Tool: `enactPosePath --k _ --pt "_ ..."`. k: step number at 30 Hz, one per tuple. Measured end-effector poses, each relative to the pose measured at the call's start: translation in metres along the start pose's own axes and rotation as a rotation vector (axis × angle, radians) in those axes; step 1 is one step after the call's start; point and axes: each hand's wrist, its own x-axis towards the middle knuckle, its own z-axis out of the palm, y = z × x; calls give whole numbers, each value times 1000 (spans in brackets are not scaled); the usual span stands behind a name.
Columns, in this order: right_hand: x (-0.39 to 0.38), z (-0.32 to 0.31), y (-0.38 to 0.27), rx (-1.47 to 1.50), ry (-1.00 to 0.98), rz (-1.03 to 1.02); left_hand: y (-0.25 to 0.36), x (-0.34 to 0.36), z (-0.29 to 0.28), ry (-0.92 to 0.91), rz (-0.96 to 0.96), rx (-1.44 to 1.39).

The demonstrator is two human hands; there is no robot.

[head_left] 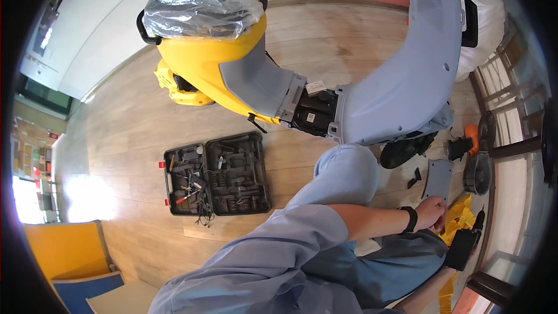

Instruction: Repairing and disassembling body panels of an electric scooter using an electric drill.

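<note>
My left fingers (pixel 440 204): curled beside yellow plastic parts (pixel 461 221); pinching or not, I can't tell. My right hand (pixel 475 249), mostly hidden: grasping a black tool (pixel 461 251). Location: low, right. Risk: loose hold, tool slips, parts scratched.

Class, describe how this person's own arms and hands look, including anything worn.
The left hand is ungloved, with a black band around its wrist. A loose, pale blue-grey sleeve ends near the elbow, leaving the left forearm bare. The right forearm is bare too; beyond the wrist, too little shows to tell.
</note>
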Motion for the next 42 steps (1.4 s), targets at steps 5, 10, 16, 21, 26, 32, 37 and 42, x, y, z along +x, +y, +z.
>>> enactPosePath --k 5,10,16,21,26,32,37,42 --pt "21 15 13 129 -18 4 -3 12 -16 167 9 62" --pt "42 22 17 -154 35 9 23 -3 -16 168 -141 -44" --pt "10 -10 13 -566 83 34 4 11 -19 240 -7 -5" --pt "5 -20 8 -925 137 52 -1 16 -19 377 6 11" --pt "21 -30 0 -1284 186 57 -7 21 -13 403 81 41" --pt "14 -28 -2 -1717 257 49 9 9 -9 350 21 -29" --pt "20 0 14 -2078 319 37 4 9 -17 263 -32 8" --pt "33 10 7 -2452 396 38 7 6 -12 251 -42 -11"
